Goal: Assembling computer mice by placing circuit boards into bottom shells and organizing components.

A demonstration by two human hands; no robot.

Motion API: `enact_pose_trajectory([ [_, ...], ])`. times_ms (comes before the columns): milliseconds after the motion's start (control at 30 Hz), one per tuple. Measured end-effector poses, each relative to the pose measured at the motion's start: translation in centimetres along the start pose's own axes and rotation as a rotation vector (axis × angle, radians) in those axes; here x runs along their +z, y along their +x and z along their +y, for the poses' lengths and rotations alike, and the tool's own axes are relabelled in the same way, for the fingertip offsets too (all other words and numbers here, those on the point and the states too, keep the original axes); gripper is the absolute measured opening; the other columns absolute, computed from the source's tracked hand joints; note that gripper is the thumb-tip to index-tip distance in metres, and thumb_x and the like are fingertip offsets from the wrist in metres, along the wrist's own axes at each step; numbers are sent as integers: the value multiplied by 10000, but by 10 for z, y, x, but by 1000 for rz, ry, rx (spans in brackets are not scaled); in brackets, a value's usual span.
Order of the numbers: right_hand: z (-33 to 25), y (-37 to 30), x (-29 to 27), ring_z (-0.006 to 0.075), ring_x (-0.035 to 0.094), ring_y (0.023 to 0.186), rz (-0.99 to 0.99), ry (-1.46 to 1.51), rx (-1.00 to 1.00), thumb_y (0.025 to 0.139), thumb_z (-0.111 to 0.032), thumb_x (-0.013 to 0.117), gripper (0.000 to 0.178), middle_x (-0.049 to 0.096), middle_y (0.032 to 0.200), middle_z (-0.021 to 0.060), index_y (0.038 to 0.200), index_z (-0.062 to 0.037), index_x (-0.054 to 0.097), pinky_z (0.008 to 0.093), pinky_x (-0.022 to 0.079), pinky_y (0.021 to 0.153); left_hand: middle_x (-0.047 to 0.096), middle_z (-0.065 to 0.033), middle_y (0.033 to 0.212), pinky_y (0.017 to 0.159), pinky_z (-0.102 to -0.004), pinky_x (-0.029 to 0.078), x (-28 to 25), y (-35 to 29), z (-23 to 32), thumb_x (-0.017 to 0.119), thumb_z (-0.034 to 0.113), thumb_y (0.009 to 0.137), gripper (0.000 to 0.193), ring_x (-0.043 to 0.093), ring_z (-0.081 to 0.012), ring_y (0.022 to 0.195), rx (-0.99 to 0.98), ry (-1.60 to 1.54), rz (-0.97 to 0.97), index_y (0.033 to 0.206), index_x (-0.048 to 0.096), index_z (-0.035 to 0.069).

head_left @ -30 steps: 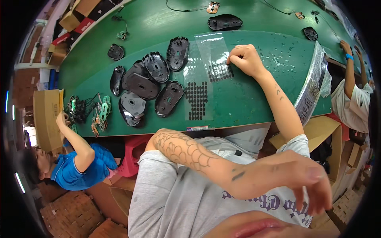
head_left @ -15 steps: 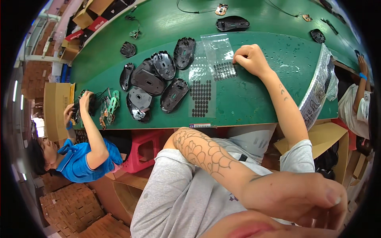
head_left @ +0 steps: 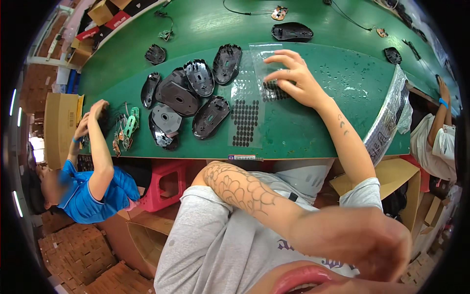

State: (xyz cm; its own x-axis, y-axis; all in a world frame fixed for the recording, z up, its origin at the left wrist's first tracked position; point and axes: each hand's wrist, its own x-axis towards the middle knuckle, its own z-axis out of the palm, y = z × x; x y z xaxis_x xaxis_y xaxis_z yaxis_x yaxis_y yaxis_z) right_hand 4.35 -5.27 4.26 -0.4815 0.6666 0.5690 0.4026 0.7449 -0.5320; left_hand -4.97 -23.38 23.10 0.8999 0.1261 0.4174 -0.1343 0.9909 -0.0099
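My right hand (head_left: 294,78) hovers over a clear sheet (head_left: 264,47) with dark oval stickers, its fingers spread and nothing visible between them. Just left of it, a second clear sheet (head_left: 246,121) carries rows of black oval stickers. My tattooed left forearm is raised across my body, and my left hand (head_left: 350,240) is close to the camera at the lower right. Motion smears its fingers, and whatever they may hold is hidden. Black mouse shells lie left of the sheets, among them one with a slot (head_left: 211,117) and a glossy one (head_left: 199,78).
A single mouse shell (head_left: 292,32) lies at the back. Green circuit boards with wires (head_left: 129,122) are on the left, near a co-worker in a blue shirt (head_left: 105,191). A bubble-wrap bag (head_left: 387,117) hangs at the table's right edge. Another person (head_left: 433,132) works at the far right.
My right hand has gone from a closed pinch at the sheet's right edge to spread fingers over it, a little farther left. My left hand has shifted slightly left and is more blurred.
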Motion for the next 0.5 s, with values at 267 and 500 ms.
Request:
enact_pose_trajectory([
  [267,-9,-4,-9,235,515,1122,54,-275,12,739,-102,630,218,619,997,-14,899,-144,771,417,351,1028,640,-140,997,714,-356,501,-70,-79,66,663,244,820,248,618,-273,864,-159,2840,793,930,631,25],
  [500,-14,-2,0,236,518,1092,-80,-304,19,724,-109,639,224,591,955,-16,898,-147,775,409,347,1025,604,-260,1145,839,-436,506,-120,-120,84,689,302,789,510,613,-363,1029,18,3092,1104,1132,621,-68],
])
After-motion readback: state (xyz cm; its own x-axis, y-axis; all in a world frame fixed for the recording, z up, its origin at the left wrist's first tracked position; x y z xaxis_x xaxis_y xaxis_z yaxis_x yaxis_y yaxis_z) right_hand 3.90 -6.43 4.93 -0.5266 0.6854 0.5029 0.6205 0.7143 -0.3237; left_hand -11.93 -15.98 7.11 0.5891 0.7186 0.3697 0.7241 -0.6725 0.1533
